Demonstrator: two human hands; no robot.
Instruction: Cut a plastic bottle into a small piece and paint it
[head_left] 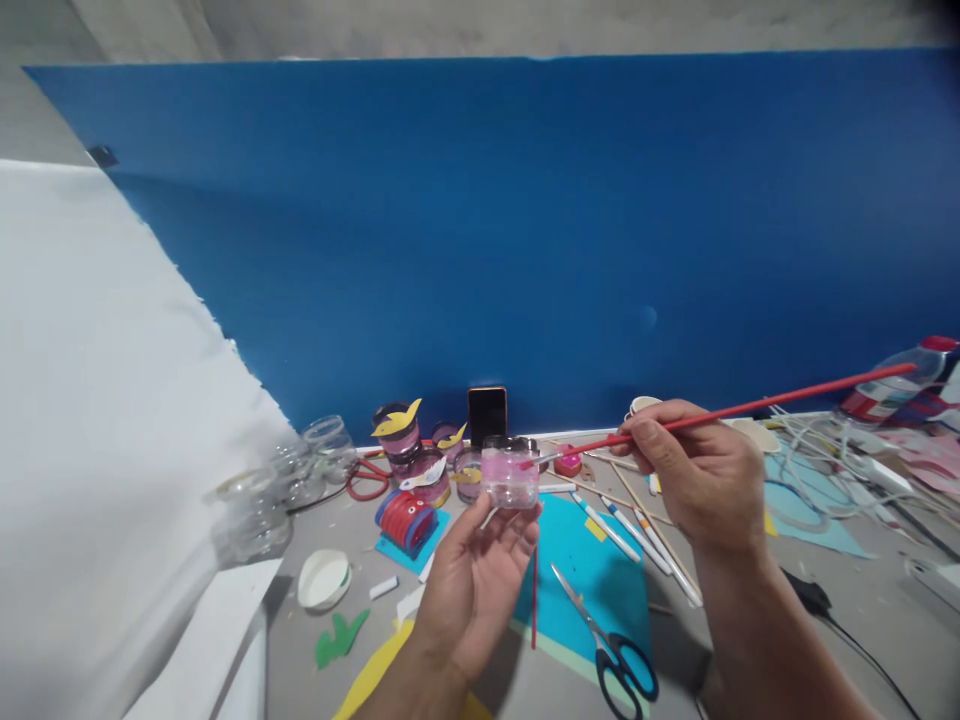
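Note:
My left hand [480,575] holds up a small clear plastic jar [510,490], partly coated with pink paint, gripping it near its lower edge. In my right hand [694,470] is a long red-handled paintbrush [780,400]; its tip meets or nearly meets the jar's pink side. Just behind the jar sits a small red pot of pink paint [568,462]. Painted jars [399,440] with yellow paper bird shapes [397,420] stand behind to the left. Nearer lies a red and blue striped roll [405,522] with small eyes on it, over a blue paper piece.
Scissors [600,640] lie on blue paper [555,590], with several markers [637,540] and thin sticks alongside. A phone [487,415] leans against the blue board [525,250]. Clear jars [255,510] stand left; cables [817,470] and a bottle [892,385] are right.

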